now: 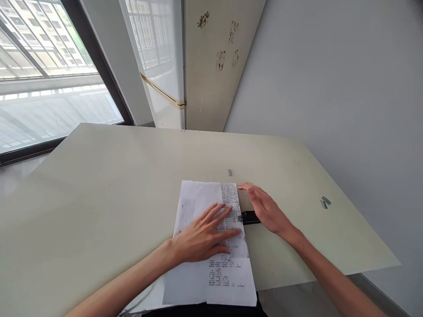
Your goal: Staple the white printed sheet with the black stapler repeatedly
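A printed sheet of paper [191, 286], possibly several stacked, lies at the table's near edge, with text and a patterned block on its right part. My left hand [205, 237] rests flat on it, fingers spread. At the paper's right edge sits a black stapler [250, 217], its front end meeting the edge. Beside it is my right hand [267, 209], fingers stretched out toward the paper's upper right corner and the palm side partly covering the stapler's rear. Whether that hand touches the stapler I cannot tell.
A small grey strip of staples [230, 172] lies beyond the paper. More grey strips [325, 202] lie near the right edge of the pale table [132, 167]. Behind stand a refrigerator [211, 88] and a window [49, 66]; a wall [346, 88] is on the right.
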A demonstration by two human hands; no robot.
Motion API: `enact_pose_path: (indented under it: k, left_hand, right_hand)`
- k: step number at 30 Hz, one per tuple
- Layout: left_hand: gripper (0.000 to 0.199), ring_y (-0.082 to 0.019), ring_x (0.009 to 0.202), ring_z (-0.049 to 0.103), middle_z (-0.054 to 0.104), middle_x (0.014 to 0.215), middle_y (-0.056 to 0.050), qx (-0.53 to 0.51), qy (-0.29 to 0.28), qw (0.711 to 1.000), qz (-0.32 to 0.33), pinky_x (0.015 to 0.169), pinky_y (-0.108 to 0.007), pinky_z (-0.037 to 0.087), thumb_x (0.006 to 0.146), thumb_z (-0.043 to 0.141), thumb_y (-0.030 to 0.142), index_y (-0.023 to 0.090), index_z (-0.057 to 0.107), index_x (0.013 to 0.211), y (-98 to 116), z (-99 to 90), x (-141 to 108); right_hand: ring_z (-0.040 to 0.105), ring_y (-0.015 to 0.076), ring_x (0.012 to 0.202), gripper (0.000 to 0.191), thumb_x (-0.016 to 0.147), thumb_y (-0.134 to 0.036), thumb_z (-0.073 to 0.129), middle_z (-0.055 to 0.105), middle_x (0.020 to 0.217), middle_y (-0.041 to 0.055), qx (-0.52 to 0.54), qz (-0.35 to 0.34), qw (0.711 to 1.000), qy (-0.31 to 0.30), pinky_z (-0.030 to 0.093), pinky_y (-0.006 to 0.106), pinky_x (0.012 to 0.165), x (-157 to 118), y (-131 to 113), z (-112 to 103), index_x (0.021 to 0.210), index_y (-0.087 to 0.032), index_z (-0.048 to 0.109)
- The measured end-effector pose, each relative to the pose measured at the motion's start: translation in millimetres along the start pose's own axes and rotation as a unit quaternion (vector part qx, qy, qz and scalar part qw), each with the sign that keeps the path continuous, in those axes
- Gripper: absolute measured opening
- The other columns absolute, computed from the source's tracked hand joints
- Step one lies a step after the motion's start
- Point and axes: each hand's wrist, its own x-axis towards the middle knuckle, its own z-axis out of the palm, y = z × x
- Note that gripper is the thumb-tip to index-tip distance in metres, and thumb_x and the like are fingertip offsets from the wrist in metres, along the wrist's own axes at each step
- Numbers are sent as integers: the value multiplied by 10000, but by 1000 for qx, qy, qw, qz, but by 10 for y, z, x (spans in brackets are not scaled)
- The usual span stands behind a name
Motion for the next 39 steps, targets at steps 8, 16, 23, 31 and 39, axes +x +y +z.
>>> enact_pose_path:
  k: [8, 16, 23, 31, 39]
  left_hand:
    - [567, -378, 1626, 127, 142, 1768, -126, 17, 7, 1000, -12, 1308, -609, 245, 1047, 598, 510, 280, 525, 1559, 46, 141, 116]
    - [634, -383, 1625, 112, 118, 1769, -143, -2, 4, 1000, -25, 1317, -594, 234, 1019, 650, 508, 240, 495, 1572, 108, 176, 144]
    - [629, -376, 1629, 81, 52, 1780, -99, -14, 14, 999, -34, 1324, -588, 223, 1024, 646, 494, 261, 475, 1583, 131, 233, 177]
    - [616, -376, 1630, 86, 63, 1780, -110, -13, 18, 999, -39, 1332, -580, 198, 1027, 643, 488, 245, 492, 1572, 148, 247, 194]
    - [579, -373, 1634, 72, 54, 1780, -118, -12, 17, 999, -38, 1330, -583, 198, 1042, 608, 503, 235, 517, 1547, 159, 262, 207]
  right_hand:
    - [287, 277, 1616, 682, 1086, -665, 214, 519, 1632, 30, -79, 1, 995, -60, 298, 570, 1301, -9, -121, 91, 1449, -271, 637]
    - [293, 262, 1615, 676, 1089, -651, 199, 429, 1693, 19, -101, 13, 994, -40, 317, 543, 1302, -38, -109, 132, 1515, -282, 572]
    - [315, 276, 1605, 650, 1087, -650, 223, 402, 1708, 8, -105, 30, 993, -45, 338, 563, 1286, -36, -139, 145, 1536, -309, 547]
    - [284, 256, 1618, 661, 1093, -632, 205, 386, 1717, 31, -151, 23, 987, -45, 316, 532, 1298, -12, -118, 208, 1541, -280, 540]
    - [297, 270, 1613, 664, 1091, -637, 208, 403, 1708, 39, -154, 27, 987, -44, 326, 551, 1290, -10, -120, 219, 1540, -281, 544]
